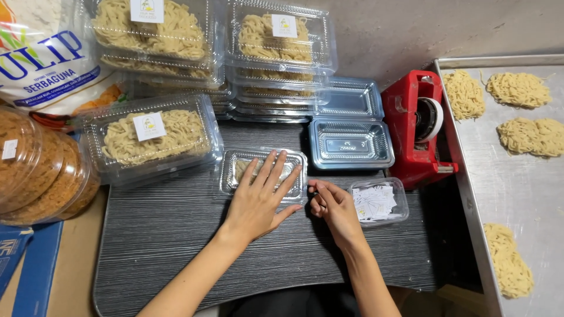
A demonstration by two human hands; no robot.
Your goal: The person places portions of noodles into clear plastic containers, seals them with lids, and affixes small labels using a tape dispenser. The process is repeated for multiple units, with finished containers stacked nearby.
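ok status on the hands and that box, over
Left hand flat on closed clear noodle box. Right hand curled shut beside it, contents not visible. Small tub of labels by right hand. Nothing blocking.

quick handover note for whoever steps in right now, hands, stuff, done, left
Left hand: flat, fingers spread, pressing on the lid of a small clear box of noodles on the dark table.
Right hand: fingers curled at that box's right edge, beside the tub of labels; whether it pinches anything cannot be seen.
Done: labelled noodle boxes stacked at the back, one at front left.
Left: this box shows no label; empty trays wait by the red tape dispenser; loose noodle nests lie on the metal tray.
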